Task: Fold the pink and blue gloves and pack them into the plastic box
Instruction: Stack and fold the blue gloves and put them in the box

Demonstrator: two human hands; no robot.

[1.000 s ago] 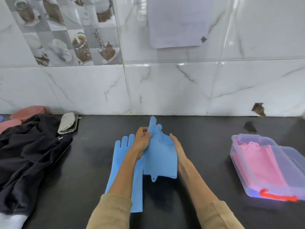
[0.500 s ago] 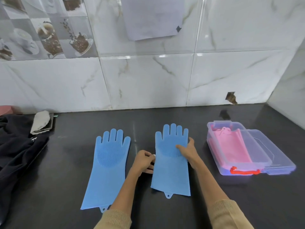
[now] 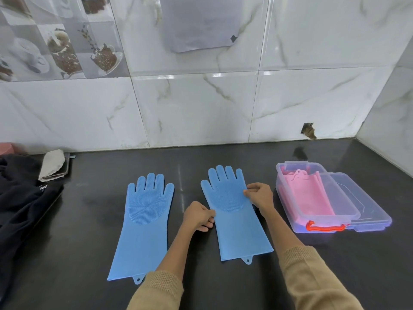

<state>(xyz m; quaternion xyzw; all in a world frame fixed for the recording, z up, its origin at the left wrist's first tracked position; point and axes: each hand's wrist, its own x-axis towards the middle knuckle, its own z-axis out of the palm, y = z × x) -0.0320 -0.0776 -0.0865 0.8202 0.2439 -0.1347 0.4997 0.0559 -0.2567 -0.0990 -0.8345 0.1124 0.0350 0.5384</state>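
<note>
Blue silicone, two gloves, lies flat and palm-up on the dark counter (image 3: 93,220): the left glove (image 3: 145,222) is untouched, while we pinch the right glove (image 3: 234,211) at its edges, left hand (image 3: 197,217) closed on the near-wrist side and right hand (image 3: 259,195) closed on the thumb-side margin. Pink gloves (image 3: 310,198) already sit in the open box (image 3: 288,191), just right of our right hand. We judge the fold best made fingers-to-cuff, edges kept aligned and the crease pressed flat, since silicone tends to spring open and the box is narrow.
</note>
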